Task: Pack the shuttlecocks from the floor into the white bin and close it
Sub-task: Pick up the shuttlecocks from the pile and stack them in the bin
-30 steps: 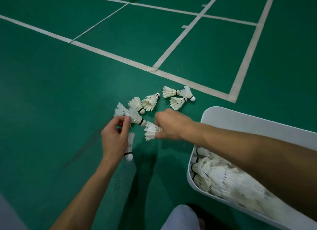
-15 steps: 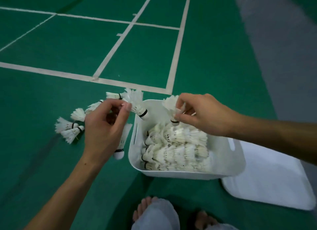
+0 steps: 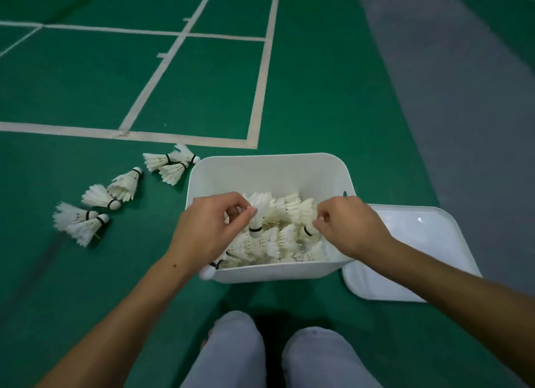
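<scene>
both hands over the open white plastic bin (image 3: 269, 173): left hand (image 3: 207, 228) pinches a white feathered shuttlecock (image 3: 256, 218), right hand (image 3: 347, 228) pinches another. seven loose shuttlecocks (image 3: 97, 196) lie on green floor left; flat white lid (image 3: 419, 243) touches the bin's right edge.

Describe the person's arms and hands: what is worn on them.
Both forearms are bare, with no sleeves in view. The left hand and right hand wear no gloves, and no rings, watch or bands show. Nails are short and unpainted.
</scene>
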Available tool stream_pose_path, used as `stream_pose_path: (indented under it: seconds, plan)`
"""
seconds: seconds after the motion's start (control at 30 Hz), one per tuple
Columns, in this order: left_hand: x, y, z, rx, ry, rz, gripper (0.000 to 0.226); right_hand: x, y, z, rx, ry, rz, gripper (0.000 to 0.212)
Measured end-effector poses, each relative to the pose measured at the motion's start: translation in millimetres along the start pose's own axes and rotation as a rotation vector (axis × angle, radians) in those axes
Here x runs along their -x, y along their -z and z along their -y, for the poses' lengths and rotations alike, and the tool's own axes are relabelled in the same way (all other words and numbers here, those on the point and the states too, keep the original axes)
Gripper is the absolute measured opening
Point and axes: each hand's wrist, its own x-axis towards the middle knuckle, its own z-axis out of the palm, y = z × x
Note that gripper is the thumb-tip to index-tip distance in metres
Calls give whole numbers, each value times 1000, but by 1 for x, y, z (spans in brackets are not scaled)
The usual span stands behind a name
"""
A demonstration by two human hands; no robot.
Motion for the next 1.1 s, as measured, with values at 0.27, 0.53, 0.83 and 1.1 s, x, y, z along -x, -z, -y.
stream_pose_path:
  seconds: [0.27,0.53,0.83,1.1]
  plan:
    - [-8,-5,-11,-151,60,132,22,-11,-26,2,-203,-140,118,16]
    - [-15,-4,-7,-126,10,205,20,-28,-44,14,-615,-346,347,3]
    - [-22,0,-10,-131,-77,232,19,-14,-10,1,-362,-185,218,35]
    - [-23,4,-22,-207,-226,267,20,13,6,23,-198,368,-55,35]
